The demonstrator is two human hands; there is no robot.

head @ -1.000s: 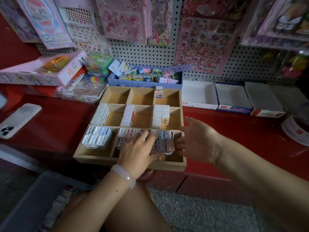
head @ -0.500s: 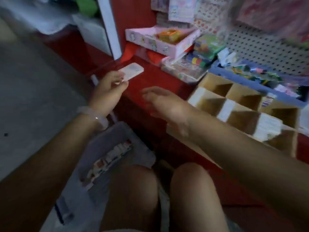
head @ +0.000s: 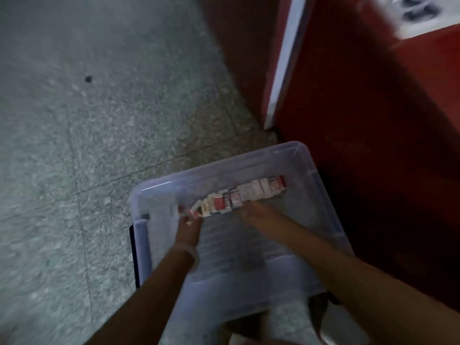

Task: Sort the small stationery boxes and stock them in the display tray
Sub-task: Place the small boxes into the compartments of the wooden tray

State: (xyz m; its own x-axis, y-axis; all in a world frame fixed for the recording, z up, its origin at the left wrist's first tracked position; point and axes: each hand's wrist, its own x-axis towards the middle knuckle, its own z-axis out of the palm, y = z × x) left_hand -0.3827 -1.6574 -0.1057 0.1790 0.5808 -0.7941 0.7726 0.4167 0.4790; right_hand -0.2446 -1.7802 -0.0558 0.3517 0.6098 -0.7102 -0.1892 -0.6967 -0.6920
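Observation:
A row of small red-and-white stationery boxes [head: 244,196] lies along the far side of a clear plastic bin [head: 308,155] on the floor. My left hand [head: 188,229], with a pale bracelet at the wrist, reaches the left end of the row, where one box [head: 194,214] sits tilted at my fingertips. My right hand [head: 255,212] is blurred and lies over the bin just in front of the middle of the row. Motion blur hides how the fingers of either hand lie. The display tray is out of view.
The bin stands on a grey speckled floor [head: 87,145] beside the dark red counter base [head: 373,120]. A white upright strip [head: 281,70] runs down the counter's corner. A white phone [head: 413,13] lies on the counter top at the upper right.
My view has swung left and down from the counter and tray to the bin on the floor. Both hands left the tray and dropped into the bin at the row of boxes.

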